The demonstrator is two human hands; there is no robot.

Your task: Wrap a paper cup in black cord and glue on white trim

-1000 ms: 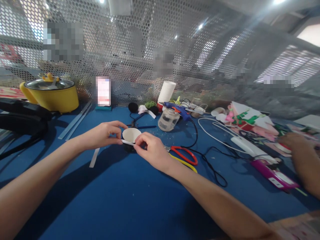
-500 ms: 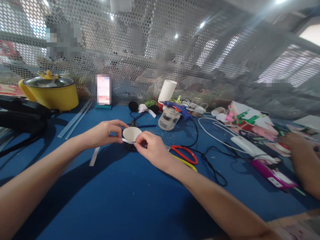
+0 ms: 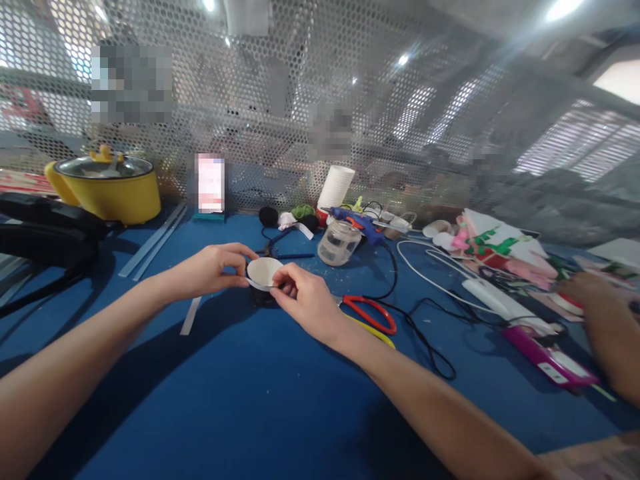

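A small paper cup [image 3: 262, 297] with a dark outside and a pale inside stands upright on the blue table, its mouth facing up. A white band runs round the outside just below its rim. My left hand [image 3: 217, 268] is closed on the cup's left side, thumb in front and index finger reaching over the far edge. At the right front of the rim, the thumb and index finger of my right hand [image 3: 306, 300] pinch the cup's edge and band. Those fingers cover part of the rim. A loose white strip [image 3: 191, 316] lies left of the cup.
Scissors [image 3: 370, 315] with red and yellow handles lie right of my right hand. Behind stand a clear jar [image 3: 339, 244], a blue glue gun [image 3: 361, 223] and stacked white cups [image 3: 338, 185]. A yellow pot [image 3: 113, 193] is back left. Another person's hand [image 3: 583, 293] works at right, beyond a purple power strip [image 3: 547, 359].
The view has tilted slightly, so everything sits a little lower in the picture. My right fingers have shifted slightly at the rim; both hands stay on the cup.
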